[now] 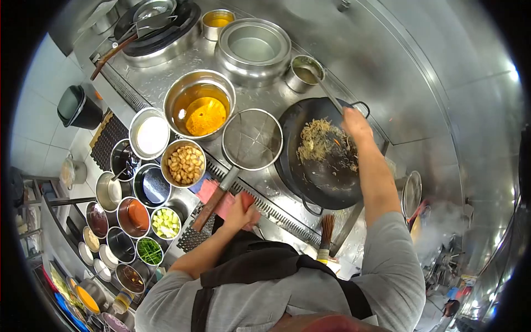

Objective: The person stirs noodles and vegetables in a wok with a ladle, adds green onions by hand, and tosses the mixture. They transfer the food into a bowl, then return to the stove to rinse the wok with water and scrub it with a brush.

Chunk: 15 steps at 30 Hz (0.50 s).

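Note:
My right hand is wrapped round the handle of a ladle, whose head reaches to a small metal pot behind the wok. Browned shreds of food lie in the black wok, below and left of that hand. My left hand is closed on a red-pink cloth, near the wooden handle of a round mesh strainer. The strainer lies left of the wok, partly against a pot of yellow-orange oil. A metal bowl of browned chunks stands left of the cloth.
Several containers of sauces, green onion and pale green pieces crowd the left. A large round metal vessel and a small oil pot stand behind. A bristle brush lies in front of the wok. Another person is at lower right.

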Available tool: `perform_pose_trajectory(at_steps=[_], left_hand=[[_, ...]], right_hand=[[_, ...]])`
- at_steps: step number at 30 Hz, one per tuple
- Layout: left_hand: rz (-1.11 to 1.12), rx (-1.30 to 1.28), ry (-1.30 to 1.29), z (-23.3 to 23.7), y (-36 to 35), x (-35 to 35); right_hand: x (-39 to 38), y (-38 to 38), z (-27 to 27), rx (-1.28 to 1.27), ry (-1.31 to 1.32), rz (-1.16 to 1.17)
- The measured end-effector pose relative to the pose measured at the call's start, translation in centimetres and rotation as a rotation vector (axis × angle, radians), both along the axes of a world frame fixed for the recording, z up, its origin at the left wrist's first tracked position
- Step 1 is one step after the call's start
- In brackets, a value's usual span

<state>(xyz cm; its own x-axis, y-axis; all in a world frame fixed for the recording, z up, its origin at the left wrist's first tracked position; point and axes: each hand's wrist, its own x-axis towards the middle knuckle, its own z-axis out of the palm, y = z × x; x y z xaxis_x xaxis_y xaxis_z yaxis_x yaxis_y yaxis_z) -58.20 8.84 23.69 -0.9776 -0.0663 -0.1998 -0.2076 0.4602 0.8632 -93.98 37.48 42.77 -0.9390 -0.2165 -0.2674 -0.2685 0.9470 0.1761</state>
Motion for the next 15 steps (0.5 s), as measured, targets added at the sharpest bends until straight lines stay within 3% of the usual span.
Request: perform_pose_trajectory(at_steps=[1,2,4,6,11,14,15], left_hand=[[-0.015,-0.149,-0.004,-1.7,-1.6,1.3],[-0.012,-0.139,-0.013,-2.0,-2.4,2.2],[-0.066,0.026,0.0,-2.4,-3.8,2.4],[-0.074,0.019,-0.079,-2.4,-3.7,1.7],[-0.071,0.153,-0.123,-1.8,-4.4,1.1],[-0.061,0.208,-0.091,-2.8,-4.4,1.3],[-0.073,0.211,-0.078,-3.0,-4.4,1.5]], right_hand=[[0.3,-0.4,0.4,0.01,-0.01,0.005],[1.0,-1.1,1.7,0.006,0.006,-0.052],[1.5,-3.0,3.4,0.007,0.03,-0.11],[1.8,-5.0,4.3,-0.156,0.124,-0.126],[-1.6,-11.8,1.9,-0.376,0.186,-0.103],[-4.2,-15.7,-2.0,-0.577,0.05,-0.162],[-4.3,-17.4,-2.2,-0.822,-0.145,-0.346]])
